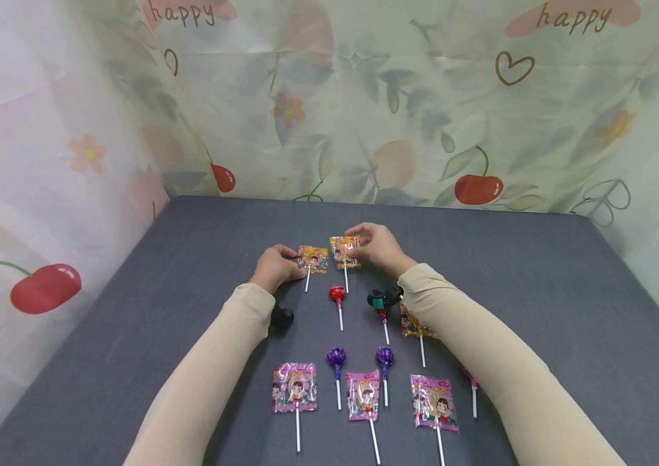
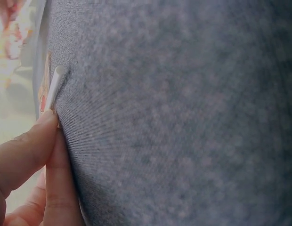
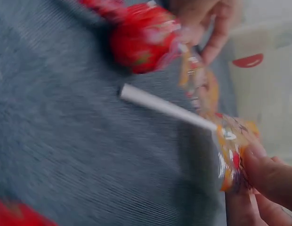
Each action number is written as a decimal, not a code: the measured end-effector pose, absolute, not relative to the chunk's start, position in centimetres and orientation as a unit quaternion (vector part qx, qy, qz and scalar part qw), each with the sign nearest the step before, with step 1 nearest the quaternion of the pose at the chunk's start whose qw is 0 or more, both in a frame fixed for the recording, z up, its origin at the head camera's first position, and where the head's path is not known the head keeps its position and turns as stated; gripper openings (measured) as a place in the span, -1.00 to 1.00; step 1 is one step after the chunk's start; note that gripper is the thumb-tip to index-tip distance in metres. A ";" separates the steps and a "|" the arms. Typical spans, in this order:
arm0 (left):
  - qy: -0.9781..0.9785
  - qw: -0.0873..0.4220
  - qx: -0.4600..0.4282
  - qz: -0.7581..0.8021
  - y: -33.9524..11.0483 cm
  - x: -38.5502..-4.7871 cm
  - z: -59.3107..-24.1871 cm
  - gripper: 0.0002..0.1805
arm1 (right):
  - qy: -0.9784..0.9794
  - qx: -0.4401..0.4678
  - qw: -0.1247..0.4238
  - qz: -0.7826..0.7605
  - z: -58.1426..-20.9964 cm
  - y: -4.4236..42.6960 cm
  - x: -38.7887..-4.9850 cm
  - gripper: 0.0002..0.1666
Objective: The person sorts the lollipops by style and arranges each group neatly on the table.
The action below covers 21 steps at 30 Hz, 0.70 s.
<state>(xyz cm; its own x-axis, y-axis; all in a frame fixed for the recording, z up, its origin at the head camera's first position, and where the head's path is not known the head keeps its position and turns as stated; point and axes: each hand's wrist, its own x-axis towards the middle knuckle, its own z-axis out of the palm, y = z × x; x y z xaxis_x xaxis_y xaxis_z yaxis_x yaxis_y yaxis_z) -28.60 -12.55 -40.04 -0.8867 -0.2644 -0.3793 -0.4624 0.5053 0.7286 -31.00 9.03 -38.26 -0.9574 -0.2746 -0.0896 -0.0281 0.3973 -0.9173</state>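
Between the thumb and fingers of my left hand (image 1: 278,266) is the left edge of a yellow-wrapped lollipop (image 1: 312,259), its white stick pointing towards me. The left wrist view shows the thumb and a finger of that hand (image 2: 35,165) meeting beside the white stick (image 2: 53,89). Just to the right, my right hand (image 1: 383,251) pinches a second yellow-wrapped lollipop (image 1: 341,251) by its right side. In the right wrist view, the right thumb and fingers (image 3: 266,186) grip its shiny wrapper (image 3: 231,146); the left packet's wrapper (image 3: 202,87) is behind it.
Nearer me on the dark table (image 1: 149,336) lie a red lollipop (image 1: 336,292), another red one (image 1: 384,318), two purple ones (image 1: 336,357) and several pink packets (image 1: 295,388). My right forearm partly covers a third yellow packet (image 1: 413,325) and a pink-and-white stick (image 1: 474,395). Patterned cloth (image 1: 353,129) hangs behind.
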 end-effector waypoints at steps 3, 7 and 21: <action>0.862 0.109 -0.210 0.449 -12.5 -28.6 -40.1 -0.46 | 0.833 -0.091 0.128 -0.530 -39.2 8.7 -31.1 -0.46; 0.861 0.108 -0.208 0.451 -12.5 -28.6 -40.1 -0.46 | 0.862 -0.093 0.117 -0.484 -39.5 8.4 -31.2 -0.48; 0.858 0.113 -0.203 0.458 -12.6 -28.4 -39.9 -0.47 | 0.911 -0.109 0.104 -0.383 -39.4 8.5 -31.9 -0.56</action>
